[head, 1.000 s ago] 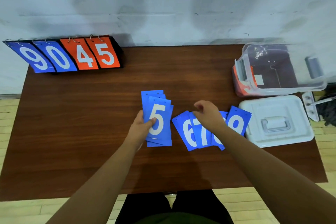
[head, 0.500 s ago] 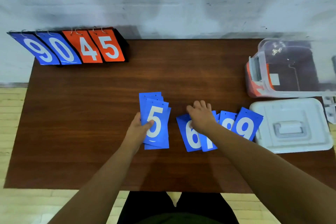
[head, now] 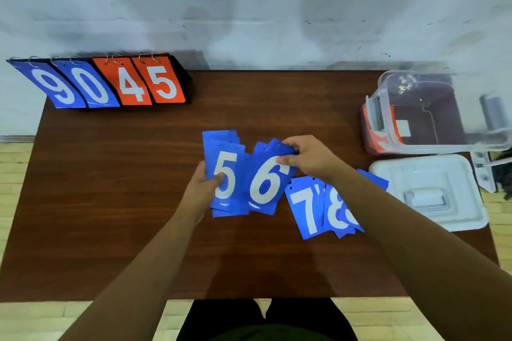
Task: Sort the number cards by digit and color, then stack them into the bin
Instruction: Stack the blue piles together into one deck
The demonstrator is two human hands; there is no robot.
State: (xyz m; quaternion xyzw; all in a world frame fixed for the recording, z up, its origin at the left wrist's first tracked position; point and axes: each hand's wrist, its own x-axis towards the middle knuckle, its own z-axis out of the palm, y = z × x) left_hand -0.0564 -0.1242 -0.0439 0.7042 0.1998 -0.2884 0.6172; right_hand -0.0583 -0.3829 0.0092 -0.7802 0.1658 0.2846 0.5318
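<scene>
Our left hand grips the blue stack topped by a 5, thumb pressed on its face. Our right hand pinches the top edge of the blue 6 card, just beside that stack. The 7 card and 8 card lie on the table, and the clear bin stands far right.

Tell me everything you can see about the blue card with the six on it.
The blue 6 card is a thin, plastic-looking rectangle with a white 6 and punched holes near its top edge. The right hand pinches its upper right corner, holding it tilted rightward. Its left edge reaches the blue stack topped by a 5; a second blue card shows behind it.
</scene>
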